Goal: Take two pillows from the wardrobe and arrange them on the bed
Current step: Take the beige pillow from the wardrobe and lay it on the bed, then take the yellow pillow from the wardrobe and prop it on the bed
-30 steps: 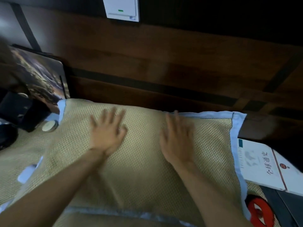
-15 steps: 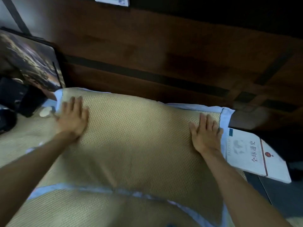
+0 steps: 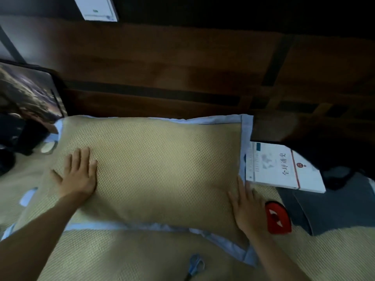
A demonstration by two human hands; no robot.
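A tan woven pillow [image 3: 158, 165] with a pale blue border lies flat on the bed [image 3: 121, 256], its long side against the dark wooden headboard [image 3: 182, 78]. My left hand [image 3: 78, 175] rests palm down on the pillow's left end, fingers spread. My right hand [image 3: 246, 207] lies flat on the pillow's right edge, fingers pointing to the headboard. Neither hand holds anything. Only this one pillow shows.
A white book [image 3: 284, 169] lies right of the pillow, a red object [image 3: 278, 218] beside my right hand. Blue-handled scissors [image 3: 194, 264] lie on the mat in front. Dark items and a framed picture [image 3: 26, 94] stand at left.
Both hands have slid back toward me along the pillow's ends. The view has tilted down, showing the scissors and the red object.
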